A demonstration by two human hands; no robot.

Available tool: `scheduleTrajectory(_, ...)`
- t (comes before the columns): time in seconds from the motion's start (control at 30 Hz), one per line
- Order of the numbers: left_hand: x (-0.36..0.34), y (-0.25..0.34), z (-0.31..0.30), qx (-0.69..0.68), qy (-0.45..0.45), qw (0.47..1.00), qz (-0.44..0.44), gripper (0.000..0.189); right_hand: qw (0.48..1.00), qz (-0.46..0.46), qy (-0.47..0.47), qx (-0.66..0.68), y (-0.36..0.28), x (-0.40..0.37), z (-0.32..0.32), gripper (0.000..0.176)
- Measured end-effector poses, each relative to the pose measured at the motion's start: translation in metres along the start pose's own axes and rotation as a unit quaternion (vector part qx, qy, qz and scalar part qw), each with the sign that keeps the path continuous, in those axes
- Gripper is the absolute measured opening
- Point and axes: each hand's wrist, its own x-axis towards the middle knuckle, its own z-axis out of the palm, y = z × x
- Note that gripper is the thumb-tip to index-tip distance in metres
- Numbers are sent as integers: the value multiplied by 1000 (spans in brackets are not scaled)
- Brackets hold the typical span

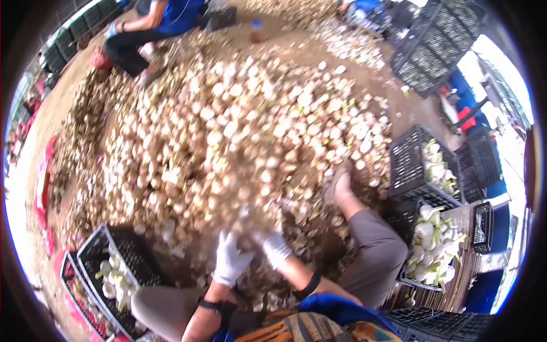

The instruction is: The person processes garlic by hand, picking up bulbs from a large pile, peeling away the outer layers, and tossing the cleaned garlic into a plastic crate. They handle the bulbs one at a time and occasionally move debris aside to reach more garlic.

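A wide heap of garlic bulbs (228,125) covers the ground in front of me. My left hand (231,259), in a white glove, is at the near edge of the heap, its thumb apart from the fingers and no bulb visible in it. Just to its right is my right hand (275,249), also white-gloved, its fingertips blurred over the peelings, so what they hold, if anything, cannot be made out. A small pale blurred thing (244,212) shows just beyond the two hands.
Black crates with trimmed garlic stand at the left (115,282) and right (436,245); another crate (410,162) is farther right. Stacked crates (439,45) rise at the back right. A co-worker (165,23) sits at the back left. A bottle (256,31) stands behind the heap.
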Motion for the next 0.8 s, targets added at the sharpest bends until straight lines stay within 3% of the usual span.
scheduleTrajectory(0.03,0,3,1,3,-7,1000,1,44,996,17,31,-80,0,8,6,39)
scheduleTrajectory(0.1,-1,7,-1,2,-17,1000,4,46,999,-15,36,13,-14,-5,10,32)
scheduleTrajectory(0.13,-2,6,-3,1,-10,998,58,48,997,-16,20,75,-22,-10,15,28)
scheduleTrajectory(0.23,-2,7,-6,29,-23,995,98,51,993,-19,29,111,-19,-8,12,22)
scheduleTrajectory(0.3,-1,9,-7,104,3,967,232,51,991,13,33,125,-23,-10,12,22)
scheduleTrajectory(0.33,-3,7,-7,100,3,968,232,51,988,47,36,141,-27,-13,12,21)
scheduleTrajectory(0.4,-3,7,-9,140,3,958,252,50,989,16,38,143,-13,-5,5,23)
scheduleTrajectory(0.47,-2,16,-15,133,25,959,250,48,991,20,8,135,-17,-6,5,27)
scheduleTrajectory(0.53,-3,20,-20,-75,-17,996,52,41,987,29,-19,154,-22,-8,-1,31)
scheduleTrajectory(0.57,-1,19,-19,-306,-38,950,-53,42,998,-55,-42,0,-35,-12,-2,33)
scheduleTrajectory(0.6,-1,16,-19,-515,-49,841,-159,43,977,-131,-68,-153,-43,-19,-2,35)
scheduleTrajectory(0.67,2,17,-20,-684,-81,708,-158,43,972,-196,-74,-106,-64,-36,11,37)
scheduleTrajectory(0.73,0,25,-23,-723,-62,663,-183,35,959,-245,-87,-115,-64,-35,8,36)
scheduleTrajectory(0.77,1,22,-22,-705,-83,684,-168,35,969,-215,-90,-80,-66,-36,10,32)
scheduleTrajectory(0.8,2,23,-25,-717,-100,662,-194,35,977,-188,-91,-47,-70,-37,11,28)
